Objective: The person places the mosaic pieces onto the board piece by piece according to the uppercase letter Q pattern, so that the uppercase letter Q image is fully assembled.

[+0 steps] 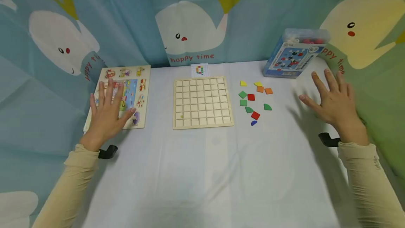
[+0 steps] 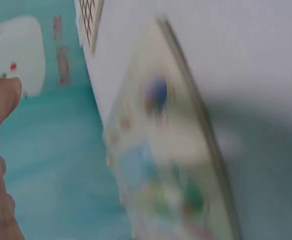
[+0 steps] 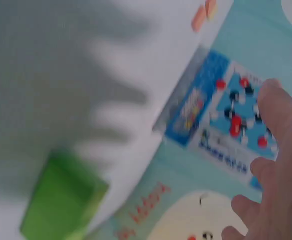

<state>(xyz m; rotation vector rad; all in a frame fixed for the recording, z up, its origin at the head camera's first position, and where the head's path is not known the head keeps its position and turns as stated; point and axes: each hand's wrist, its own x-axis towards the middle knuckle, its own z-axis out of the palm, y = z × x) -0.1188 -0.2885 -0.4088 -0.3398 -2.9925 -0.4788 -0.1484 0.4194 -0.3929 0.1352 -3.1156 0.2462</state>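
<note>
At nine o'clock the puzzle [image 1: 132,89] and at two the box [image 1: 291,58] are judged light, stiff, best gripped by the edges. Nothing is held by left hand [image 1: 108,113] or right hand [image 1: 338,105], both splayed.

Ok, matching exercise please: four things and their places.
1. pale wooden square-grid board
2. small white patterned card
3. blue rectangular box, clear-topped
4. pale wooden picture-puzzle board

A. partly behind left hand in head view
B. back right
C. between puzzle and flat coloured pieces
D. just beyond the grid's far edge

Pairs: 1-C, 2-D, 3-B, 4-A
</note>
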